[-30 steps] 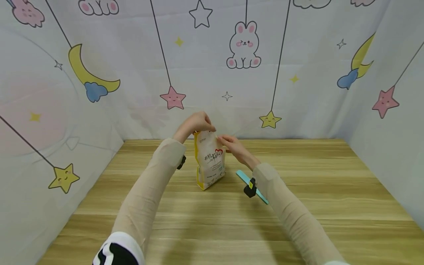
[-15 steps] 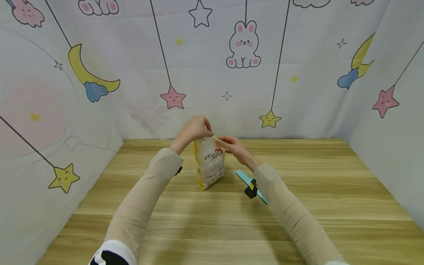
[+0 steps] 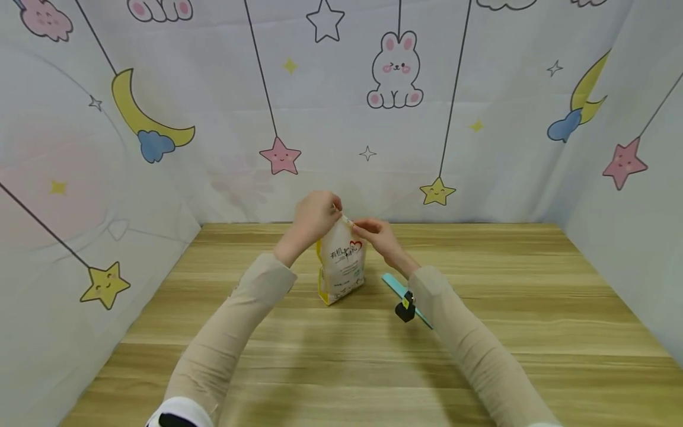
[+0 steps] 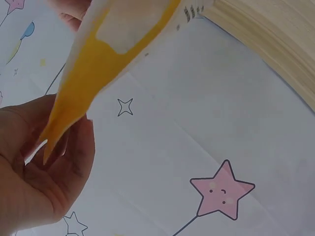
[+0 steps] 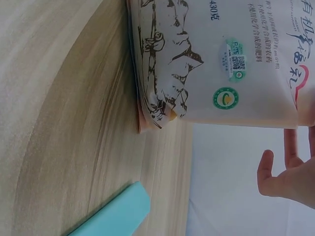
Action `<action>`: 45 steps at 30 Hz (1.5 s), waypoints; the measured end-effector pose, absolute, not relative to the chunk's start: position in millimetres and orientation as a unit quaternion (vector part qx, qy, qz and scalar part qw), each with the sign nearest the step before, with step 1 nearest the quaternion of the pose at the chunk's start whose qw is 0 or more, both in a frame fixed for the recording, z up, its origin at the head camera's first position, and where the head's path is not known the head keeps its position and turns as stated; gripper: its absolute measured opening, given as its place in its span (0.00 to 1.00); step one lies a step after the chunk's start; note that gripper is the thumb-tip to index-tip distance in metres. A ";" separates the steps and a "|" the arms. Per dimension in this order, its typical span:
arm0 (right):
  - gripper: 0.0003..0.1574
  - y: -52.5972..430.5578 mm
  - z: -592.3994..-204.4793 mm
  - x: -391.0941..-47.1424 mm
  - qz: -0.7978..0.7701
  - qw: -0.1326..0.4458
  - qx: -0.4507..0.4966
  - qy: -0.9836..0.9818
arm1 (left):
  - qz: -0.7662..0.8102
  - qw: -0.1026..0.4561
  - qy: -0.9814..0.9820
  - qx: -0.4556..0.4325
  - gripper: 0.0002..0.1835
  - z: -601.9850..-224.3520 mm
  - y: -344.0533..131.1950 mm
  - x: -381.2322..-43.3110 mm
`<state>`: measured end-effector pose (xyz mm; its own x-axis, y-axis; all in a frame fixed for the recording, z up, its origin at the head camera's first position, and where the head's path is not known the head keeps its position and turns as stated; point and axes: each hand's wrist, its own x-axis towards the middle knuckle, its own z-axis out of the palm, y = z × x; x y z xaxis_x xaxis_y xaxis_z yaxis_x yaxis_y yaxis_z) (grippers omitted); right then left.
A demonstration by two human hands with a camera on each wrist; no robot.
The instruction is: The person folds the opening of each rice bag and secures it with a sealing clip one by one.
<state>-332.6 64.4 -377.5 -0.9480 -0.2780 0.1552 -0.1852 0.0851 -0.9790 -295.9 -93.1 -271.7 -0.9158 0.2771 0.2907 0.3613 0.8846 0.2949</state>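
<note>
A white food bag (image 3: 344, 264) with yellow sides, dark lettering and a red heart stands upright on the wooden table. My left hand (image 3: 316, 218) pinches its top at the left corner, covering that part in the head view. From the left wrist, the yellow side (image 4: 81, 73) narrows to a fold between the left thumb and fingers. At the top right corner, my right hand (image 3: 379, 236) pinches the upper edge. In the right wrist view the bag's printed front (image 5: 197, 73) is close by, and the right hand's fingers (image 5: 290, 147) reach behind its upper part.
A flat turquoise strip (image 3: 393, 286) lies on the table (image 3: 507, 308) right of the bag, partly beneath the right wrist with its black camera (image 3: 405, 308). A white cloth backdrop (image 3: 213, 89) with printed stars and moons rises behind and at both sides.
My left hand has moved down slightly at the bag's top, and the small print near the upper left corner is now covered. The right hand keeps its hold almost unmoved.
</note>
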 end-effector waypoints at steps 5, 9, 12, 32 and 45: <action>0.19 63.4 -378.1 -331.3 -0.656 0.011 -0.151 0.739 | -0.134 0.183 -0.957 -0.183 0.07 -278.6 -92.9 -291.9; 0.18 62.2 -377.1 -330.0 -0.658 -0.006 -0.138 0.740 | -0.107 0.216 -0.951 -0.192 0.07 -282.4 -93.6 -289.3; 0.17 61.5 -377.1 -329.0 -0.661 -0.016 -0.130 0.739 | -0.078 0.241 -0.946 -0.203 0.08 -285.7 -94.4 -287.1; 0.18 62.6 -382.8 -327.8 -0.649 -0.038 -0.149 0.745 | -0.048 0.332 -0.911 -0.238 0.09 -301.3 -95.2 -282.6; 0.18 67.6 -381.4 -325.6 -0.625 -0.039 -0.172 0.761 | -0.073 0.339 -0.908 -0.234 0.07 -302.0 -92.6 -283.8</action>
